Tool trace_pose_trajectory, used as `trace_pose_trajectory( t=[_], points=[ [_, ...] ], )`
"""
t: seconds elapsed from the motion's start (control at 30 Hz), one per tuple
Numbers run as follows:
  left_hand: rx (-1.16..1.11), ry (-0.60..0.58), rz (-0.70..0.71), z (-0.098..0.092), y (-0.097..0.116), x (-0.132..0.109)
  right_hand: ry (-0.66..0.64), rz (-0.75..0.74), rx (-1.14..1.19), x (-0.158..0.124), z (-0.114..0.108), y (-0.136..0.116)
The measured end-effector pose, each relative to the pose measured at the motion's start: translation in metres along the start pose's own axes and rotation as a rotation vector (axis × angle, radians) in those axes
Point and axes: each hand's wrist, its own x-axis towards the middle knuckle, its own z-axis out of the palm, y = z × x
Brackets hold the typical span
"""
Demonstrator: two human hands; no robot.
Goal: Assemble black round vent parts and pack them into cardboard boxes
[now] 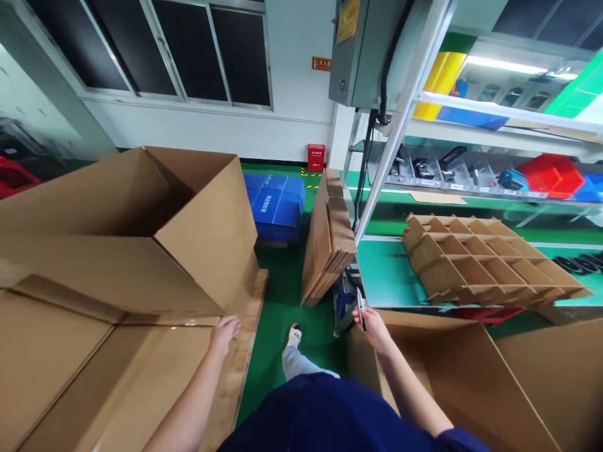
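My left hand (224, 333) rests fingers-down on the near corner of a taped, closed cardboard box (94, 364) at the lower left. Behind it stands an open cardboard box (141, 220) with its flaps up. My right hand (374, 326) reaches forward at the centre right, fingers closed round a thin dark and silver tool (360, 307), held over the edge of another cardboard box (452, 376). A blue tape dispenser (343, 301) sits just beyond that hand.
A stack of flattened cartons (330, 238) leans upright on the green floor. A cardboard grid divider (485, 260) lies on the green workbench (386, 270) under metal shelving with coloured bins (551, 172). Blue folded crates (276, 204) sit farther back. My foot (294, 336) is on the floor.
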Motion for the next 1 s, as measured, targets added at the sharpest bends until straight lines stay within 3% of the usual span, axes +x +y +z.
trace_pose_trajectory(
  t=[0.1,0.27,0.4,0.47,0.57,0.7,0.8,0.9,1.0],
  points=[
    [0.006,-0.132,0.098,0.049,0.067,0.07,0.039,-0.054,0.036,0.068,0.066,-0.035],
    [0.141,-0.209,0.205,0.097,0.161,0.165,-0.033,-0.17,-0.025,0.153,0.184,-0.1],
    [0.242,-0.267,0.276,0.156,0.211,0.229,-0.032,-0.191,-0.122,0.198,0.24,-0.145],
    [0.301,-0.349,0.334,0.201,0.236,0.256,-0.02,-0.223,-0.157,0.221,0.251,-0.163],
    [0.399,-0.49,0.483,0.285,0.284,0.291,0.048,-0.278,-0.196,0.262,0.253,-0.18],
    [0.508,-0.664,0.725,0.407,0.365,0.327,0.232,-0.321,-0.258,0.323,0.253,-0.191],
    [0.568,-0.772,0.851,0.489,0.423,0.346,0.393,-0.281,-0.298,0.364,0.263,-0.201],
    [0.628,-0.856,0.912,0.552,0.468,0.363,0.502,-0.218,-0.385,0.394,0.276,-0.212],
    [0.712,-0.933,0.951,0.598,0.495,0.378,0.546,-0.182,-0.499,0.416,0.285,-0.224]
  ],
)
